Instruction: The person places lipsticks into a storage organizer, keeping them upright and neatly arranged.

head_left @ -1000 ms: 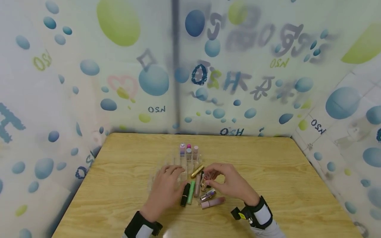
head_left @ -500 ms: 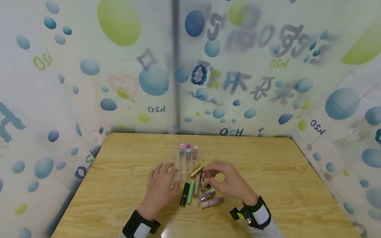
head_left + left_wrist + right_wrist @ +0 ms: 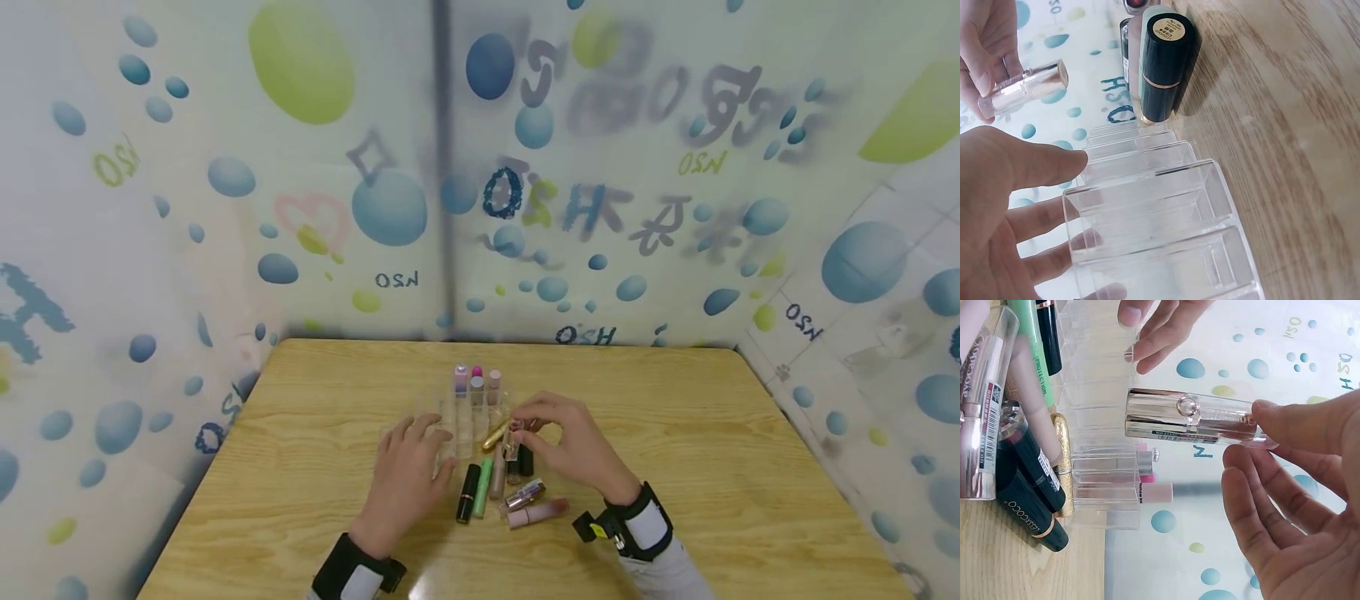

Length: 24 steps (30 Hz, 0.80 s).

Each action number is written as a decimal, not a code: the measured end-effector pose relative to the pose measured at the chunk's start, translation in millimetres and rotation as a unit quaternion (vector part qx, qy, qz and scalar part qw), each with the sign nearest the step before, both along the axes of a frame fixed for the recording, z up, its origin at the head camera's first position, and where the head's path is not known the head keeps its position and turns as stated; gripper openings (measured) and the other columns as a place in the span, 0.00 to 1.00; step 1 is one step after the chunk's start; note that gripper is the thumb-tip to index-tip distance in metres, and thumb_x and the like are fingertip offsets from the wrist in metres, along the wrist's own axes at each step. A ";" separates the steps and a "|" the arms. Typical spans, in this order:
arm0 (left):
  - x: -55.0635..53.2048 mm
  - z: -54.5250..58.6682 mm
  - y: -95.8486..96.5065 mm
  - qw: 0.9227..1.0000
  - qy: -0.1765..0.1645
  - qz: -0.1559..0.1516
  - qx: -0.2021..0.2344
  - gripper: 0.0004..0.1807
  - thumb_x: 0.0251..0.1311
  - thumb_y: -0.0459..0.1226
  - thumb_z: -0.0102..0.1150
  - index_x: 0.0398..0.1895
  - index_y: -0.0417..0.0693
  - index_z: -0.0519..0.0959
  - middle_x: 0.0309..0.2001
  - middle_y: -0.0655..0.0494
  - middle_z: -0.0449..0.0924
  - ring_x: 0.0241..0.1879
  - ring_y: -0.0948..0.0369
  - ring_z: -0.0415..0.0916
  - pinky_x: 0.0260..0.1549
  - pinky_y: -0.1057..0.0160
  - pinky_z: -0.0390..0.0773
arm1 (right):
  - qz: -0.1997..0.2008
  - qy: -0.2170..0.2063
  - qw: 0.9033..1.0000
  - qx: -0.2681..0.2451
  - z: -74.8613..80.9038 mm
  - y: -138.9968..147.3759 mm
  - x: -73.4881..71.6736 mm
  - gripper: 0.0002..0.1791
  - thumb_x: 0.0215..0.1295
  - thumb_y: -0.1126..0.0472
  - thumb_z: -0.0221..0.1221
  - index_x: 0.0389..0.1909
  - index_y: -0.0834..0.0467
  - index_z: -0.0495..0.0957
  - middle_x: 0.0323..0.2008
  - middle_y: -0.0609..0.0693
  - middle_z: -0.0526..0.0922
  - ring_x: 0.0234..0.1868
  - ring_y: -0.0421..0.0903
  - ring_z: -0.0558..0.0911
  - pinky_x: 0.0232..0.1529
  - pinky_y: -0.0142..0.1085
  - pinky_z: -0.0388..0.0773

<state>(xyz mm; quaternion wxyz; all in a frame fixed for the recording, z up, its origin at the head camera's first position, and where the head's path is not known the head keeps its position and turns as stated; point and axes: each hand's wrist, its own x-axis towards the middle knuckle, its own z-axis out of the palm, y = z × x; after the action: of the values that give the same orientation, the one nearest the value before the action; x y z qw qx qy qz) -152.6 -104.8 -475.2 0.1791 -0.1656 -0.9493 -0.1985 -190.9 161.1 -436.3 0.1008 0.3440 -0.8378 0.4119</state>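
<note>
My right hand (image 3: 573, 442) pinches a lipstick tube (image 3: 1166, 415) by its clear end between thumb and fingers. Its shiny silver base points away from the fingers, above the loose cosmetics. On the left, my hand (image 3: 405, 479) lies at a clear stepped lipstick organizer (image 3: 1154, 212), its fingers spread along the side and thumb near the rim; firm contact is hard to tell. Several lipsticks stand in the far slots, among them a pale pink one (image 3: 1159, 492). A gold tube (image 3: 1063, 462) lies beside the organizer.
Loose tubes lie on the wooden table (image 3: 675, 417) between my hands: a black one (image 3: 468, 493), a green one (image 3: 483, 487), a silver one (image 3: 523, 495) and a pinkish one (image 3: 537, 513). A patterned curtain (image 3: 600, 250) hangs behind the table.
My right hand has lifted the lipstick slightly up from the pile, uncovering black tubes under it. The left hand has shifted left from the black tube, along the organizer.
</note>
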 end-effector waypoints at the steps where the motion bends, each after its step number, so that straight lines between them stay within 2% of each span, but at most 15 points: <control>1: 0.0 0.1 0.0 1.000 0.000 -0.001 0.001 0.15 0.57 0.43 0.74 0.45 0.47 0.88 0.60 0.44 0.81 0.60 0.35 0.75 0.56 0.32 0.74 | 0.000 0.004 1.000 0.000 0.2 -0.7 -1.7 0.13 0.64 0.63 0.69 0.49 0.55 0.89 0.44 0.44 0.86 0.39 0.36 0.84 0.40 0.37 0.86; 11: -2.1 1.2 -1.4 1.000 -0.010 -0.002 0.005 0.15 0.56 0.43 0.74 0.45 0.47 0.89 0.60 0.44 0.83 0.59 0.35 0.77 0.55 0.32 0.74 | -0.014 0.025 0.999 -0.019 1.4 -10.3 -19.7 0.13 0.64 0.62 0.69 0.50 0.56 0.87 0.40 0.44 0.87 0.38 0.39 0.86 0.41 0.41 0.87; 17: -2.7 1.4 -2.0 1.000 -0.021 0.001 0.010 0.15 0.55 0.43 0.75 0.44 0.47 0.89 0.59 0.44 0.84 0.60 0.35 0.77 0.56 0.33 0.74 | -0.032 0.052 0.998 -0.035 -0.5 -15.1 -32.9 0.14 0.64 0.63 0.69 0.50 0.60 0.86 0.42 0.48 0.88 0.40 0.42 0.86 0.41 0.44 0.87; 24: -2.5 1.6 -1.1 1.000 -0.017 -0.001 0.005 0.15 0.55 0.43 0.75 0.44 0.47 0.89 0.59 0.44 0.84 0.60 0.35 0.77 0.56 0.33 0.75 | -0.056 0.074 0.995 -0.041 -3.6 -21.5 -47.3 0.14 0.65 0.63 0.68 0.50 0.61 0.86 0.43 0.50 0.87 0.41 0.44 0.86 0.42 0.44 0.87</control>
<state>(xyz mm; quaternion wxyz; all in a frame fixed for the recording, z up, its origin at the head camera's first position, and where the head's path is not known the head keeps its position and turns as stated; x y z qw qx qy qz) -155.1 -105.8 -473.6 0.1640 -0.1618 -0.9510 -0.2063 -238.2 139.7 -439.9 0.1992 0.3218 -0.8282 0.4134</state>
